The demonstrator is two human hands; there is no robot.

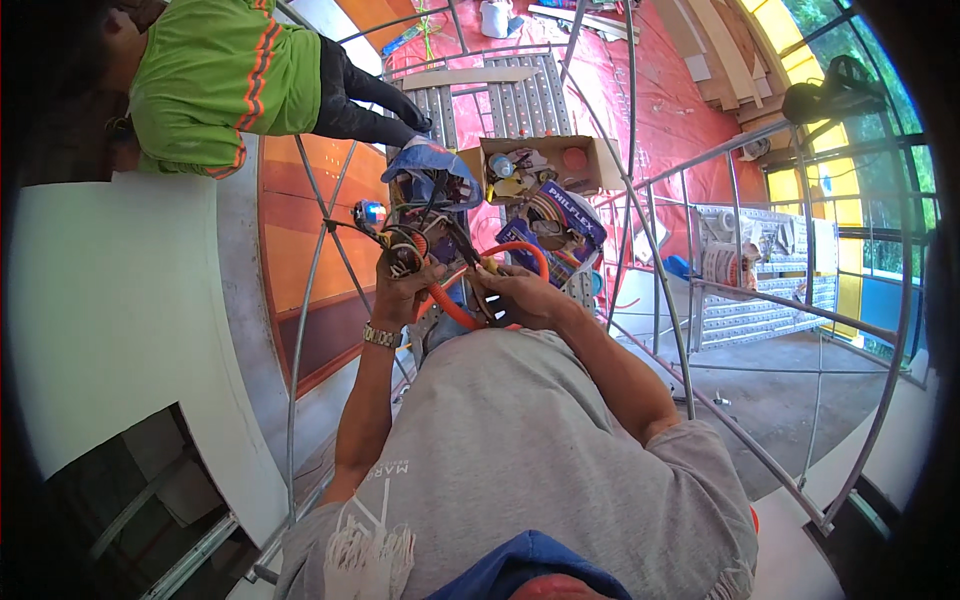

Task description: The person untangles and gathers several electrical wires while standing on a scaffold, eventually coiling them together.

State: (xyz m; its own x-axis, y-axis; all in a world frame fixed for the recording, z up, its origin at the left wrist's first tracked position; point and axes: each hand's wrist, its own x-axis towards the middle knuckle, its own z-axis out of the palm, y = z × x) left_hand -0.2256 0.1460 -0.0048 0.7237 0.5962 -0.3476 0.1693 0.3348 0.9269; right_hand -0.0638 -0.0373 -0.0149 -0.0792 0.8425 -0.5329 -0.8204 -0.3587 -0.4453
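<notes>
In the middle, my left hand [403, 288] is closed around an orange flexible conduit [452, 308], with a dark bundle of wires at its upper end by my fingers. The conduit curves in a loop past both hands. Close beside it, my right hand [525, 297] grips what looks like a pair of pliers [466, 243], its dark jaws pointing away from me. A small yellow part shows at my right fingertips; whether it belongs to the tool I cannot tell. Just beyond my hands sits a blue tool bag [430, 160] filled with tools and wires.
A cardboard box [604, 163] of mixed items and a purple printed carton [572, 212] stand on the perforated scaffold deck [528, 97]. Scaffold tubes [655, 270] rise on both sides. At upper left a person in a green shirt [215, 75] leans near an orange panel [300, 230].
</notes>
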